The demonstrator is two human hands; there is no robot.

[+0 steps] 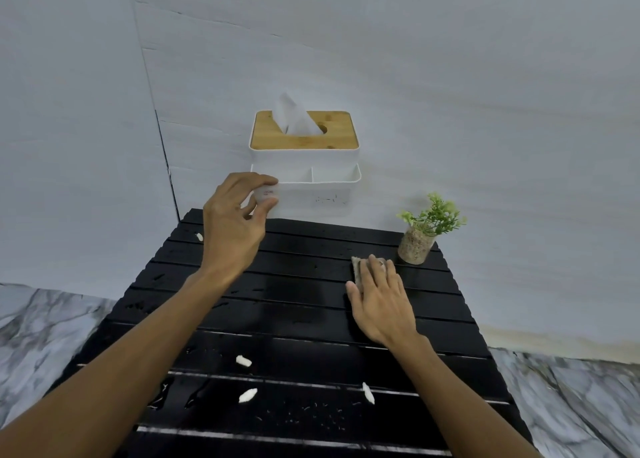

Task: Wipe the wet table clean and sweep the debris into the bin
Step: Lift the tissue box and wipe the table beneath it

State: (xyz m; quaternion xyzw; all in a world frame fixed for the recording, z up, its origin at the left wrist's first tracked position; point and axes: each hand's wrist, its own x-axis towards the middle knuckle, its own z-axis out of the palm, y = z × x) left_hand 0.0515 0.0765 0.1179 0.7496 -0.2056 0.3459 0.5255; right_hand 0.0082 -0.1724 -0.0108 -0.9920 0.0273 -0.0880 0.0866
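A black slatted table (304,305) carries water droplets and several white scraps of debris: one (199,237) at the far left, others near the front (243,361), (248,395), (368,392). My right hand (381,301) lies flat on a beige sponge (357,267), pressing it onto the table at the far right. My left hand (235,222) is raised at the table's far left, its thumb and fingers pinching the left corner of the white tissue box (311,187). No bin is in view.
The tissue box has a bamboo lid (304,135) with a tissue sticking up and stands at the back against the white wall. A small green plant in a glass jar (417,246) sits at the far right corner, just beyond the sponge. Marble floor surrounds the table.
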